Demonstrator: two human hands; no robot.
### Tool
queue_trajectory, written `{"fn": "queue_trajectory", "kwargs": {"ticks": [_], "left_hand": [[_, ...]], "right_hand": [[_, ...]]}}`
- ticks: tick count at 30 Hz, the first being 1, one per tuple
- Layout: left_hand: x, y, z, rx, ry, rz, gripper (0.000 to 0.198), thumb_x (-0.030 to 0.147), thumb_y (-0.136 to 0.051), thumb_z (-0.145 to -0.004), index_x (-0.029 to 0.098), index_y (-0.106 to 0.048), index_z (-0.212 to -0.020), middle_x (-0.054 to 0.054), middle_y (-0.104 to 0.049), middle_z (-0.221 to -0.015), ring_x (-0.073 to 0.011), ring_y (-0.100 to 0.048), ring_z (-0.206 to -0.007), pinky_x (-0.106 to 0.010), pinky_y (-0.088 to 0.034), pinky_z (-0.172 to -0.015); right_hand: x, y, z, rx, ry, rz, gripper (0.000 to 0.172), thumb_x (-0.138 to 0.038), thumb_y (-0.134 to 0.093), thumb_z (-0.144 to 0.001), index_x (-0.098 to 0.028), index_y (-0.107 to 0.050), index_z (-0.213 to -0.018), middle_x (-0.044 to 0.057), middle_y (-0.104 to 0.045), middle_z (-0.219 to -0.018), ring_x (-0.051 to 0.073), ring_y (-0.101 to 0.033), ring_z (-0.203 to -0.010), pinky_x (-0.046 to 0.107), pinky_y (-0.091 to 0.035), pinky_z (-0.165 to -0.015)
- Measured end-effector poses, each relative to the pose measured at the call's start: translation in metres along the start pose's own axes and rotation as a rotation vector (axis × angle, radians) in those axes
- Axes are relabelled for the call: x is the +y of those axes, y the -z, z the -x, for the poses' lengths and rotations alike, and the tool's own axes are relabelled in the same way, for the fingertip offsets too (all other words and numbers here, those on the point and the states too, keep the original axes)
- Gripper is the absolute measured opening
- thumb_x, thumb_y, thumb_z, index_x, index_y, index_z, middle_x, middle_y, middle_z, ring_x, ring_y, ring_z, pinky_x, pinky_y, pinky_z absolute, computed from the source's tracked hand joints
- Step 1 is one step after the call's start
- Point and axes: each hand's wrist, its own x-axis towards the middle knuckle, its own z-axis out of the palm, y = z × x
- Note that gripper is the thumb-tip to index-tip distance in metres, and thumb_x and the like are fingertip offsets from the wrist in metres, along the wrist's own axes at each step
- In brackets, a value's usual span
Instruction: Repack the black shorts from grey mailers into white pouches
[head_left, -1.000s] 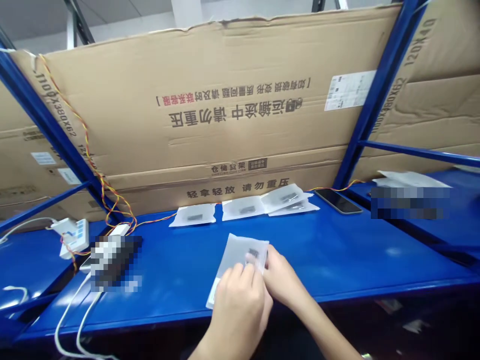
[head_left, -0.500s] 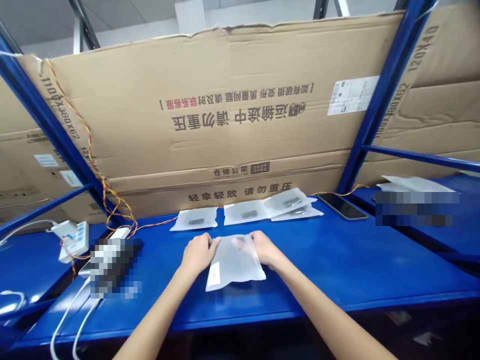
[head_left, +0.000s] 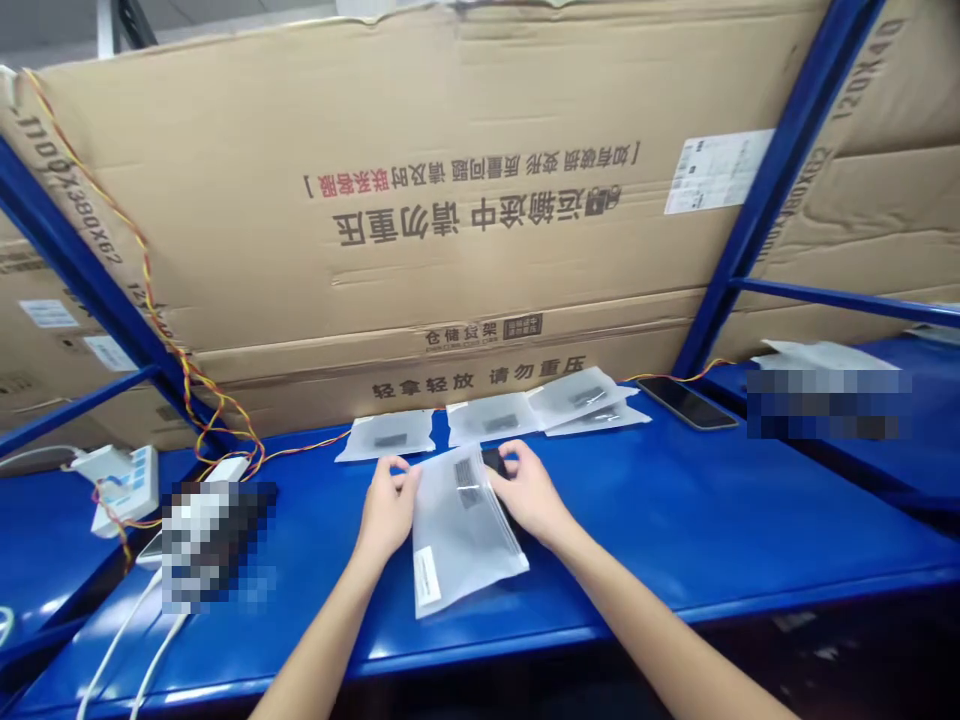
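Frosted plastic zip bag (head_left: 457, 540), light, limp, slippery, lying on blue steel shelf (head_left: 675, 520); best taken by its top edge, where left-hand fingers (head_left: 394, 480) pinch it and right-hand fingers (head_left: 517, 470) close on small black piece (head_left: 493, 460).

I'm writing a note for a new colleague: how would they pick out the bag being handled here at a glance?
On the blue steel shelf, in front of the large cardboard sheet, frosted plastic bags lie along the back. The frosted plastic bag you want lies nearer the front edge, between the left hand and right hand, with a white label at its near corner.
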Motion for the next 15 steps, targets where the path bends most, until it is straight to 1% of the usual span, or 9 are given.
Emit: {"fn": "queue_trajectory", "kwargs": {"ticks": [2, 5, 7, 9, 10, 12, 14, 15], "left_hand": [[-0.003, 0.014, 0.000, 0.036, -0.003, -0.001, 0.029, 0.051, -0.039, -0.096, 0.024, -0.048, -0.104, 0.006, -0.059, -0.057, -0.0178, -0.055, -0.047, -0.026, -0.039, -0.049], [-0.013, 0.046, -0.001, 0.108, -0.002, -0.056, 0.032, 0.051, -0.042, -0.094, 0.024, -0.050, -0.108, 0.007, -0.058, -0.058, -0.0196, -0.058, -0.050, -0.027, -0.040, -0.052], [-0.022, 0.065, 0.000, 0.160, 0.009, -0.127, 0.031, 0.050, -0.045, -0.092, 0.025, -0.052, -0.109, 0.007, -0.057, -0.057, -0.0211, -0.061, -0.053, -0.028, -0.041, -0.055], [-0.032, 0.077, 0.003, 0.183, 0.014, -0.201, 0.030, 0.047, -0.049, -0.090, 0.025, -0.055, -0.109, 0.005, -0.061, -0.061, -0.0222, -0.065, -0.058, -0.029, -0.044, -0.058], [-0.035, 0.080, 0.005, 0.185, 0.010, -0.236, 0.029, 0.046, -0.051, -0.089, 0.025, -0.057, -0.109, 0.004, -0.065, -0.066, -0.0228, -0.067, -0.061, -0.029, -0.045, -0.059], [-0.039, 0.081, 0.009, 0.190, -0.017, -0.303, 0.031, 0.043, -0.052, -0.087, 0.024, -0.061, -0.110, -0.001, -0.072, -0.078, -0.0252, -0.070, -0.067, -0.032, -0.048, -0.062], [-0.035, 0.075, 0.015, 0.224, -0.078, -0.367, 0.032, 0.042, -0.052, -0.088, 0.022, -0.064, -0.111, -0.008, -0.075, -0.093, -0.0306, -0.072, -0.079, -0.038, -0.053, -0.069], [-0.030, 0.071, 0.019, 0.251, -0.121, -0.397, 0.033, 0.041, -0.052, -0.089, 0.020, -0.065, -0.111, -0.012, -0.075, -0.100, -0.0339, -0.072, -0.086, -0.042, -0.054, -0.074]], "right_hand": [[-0.001, 0.015, 0.001, 0.071, -0.026, -0.092, 0.044, -0.055, -0.072, -0.080, -0.026, -0.054, -0.107, 0.006, -0.080, -0.088, 0.028, -0.077, -0.078, 0.039, -0.062, -0.064], [-0.002, 0.042, 0.012, 0.171, -0.057, -0.177, 0.051, -0.053, -0.071, -0.082, -0.026, -0.053, -0.121, 0.009, -0.081, -0.100, 0.030, -0.079, -0.093, 0.041, -0.065, -0.073], [0.000, 0.056, 0.026, 0.217, -0.106, -0.207, 0.052, -0.050, -0.075, -0.080, -0.025, -0.056, -0.121, 0.010, -0.081, -0.102, 0.031, -0.079, -0.094, 0.040, -0.064, -0.069], [0.006, 0.062, 0.041, 0.226, -0.181, -0.240, 0.049, -0.047, -0.079, -0.078, -0.024, -0.060, -0.116, 0.011, -0.081, -0.101, 0.032, -0.079, -0.091, 0.038, -0.063, -0.062], [0.009, 0.062, 0.048, 0.212, -0.218, -0.263, 0.047, -0.046, -0.080, -0.078, -0.023, -0.061, -0.113, 0.011, -0.080, -0.101, 0.032, -0.079, -0.091, 0.037, -0.063, -0.061], [0.017, 0.056, 0.061, 0.155, -0.263, -0.310, 0.044, -0.045, -0.079, -0.081, -0.022, -0.060, -0.114, 0.012, -0.080, -0.103, 0.032, -0.079, -0.094, 0.038, -0.064, -0.065], [0.024, 0.045, 0.069, 0.127, -0.237, -0.319, 0.040, -0.046, -0.072, -0.089, -0.023, -0.057, -0.118, 0.013, -0.078, -0.108, 0.031, -0.078, -0.098, 0.039, -0.064, -0.069], [0.028, 0.039, 0.072, 0.137, -0.197, -0.288, 0.040, -0.047, -0.068, -0.092, -0.024, -0.055, -0.121, 0.012, -0.078, -0.109, 0.030, -0.078, -0.098, 0.038, -0.064, -0.070]]}}
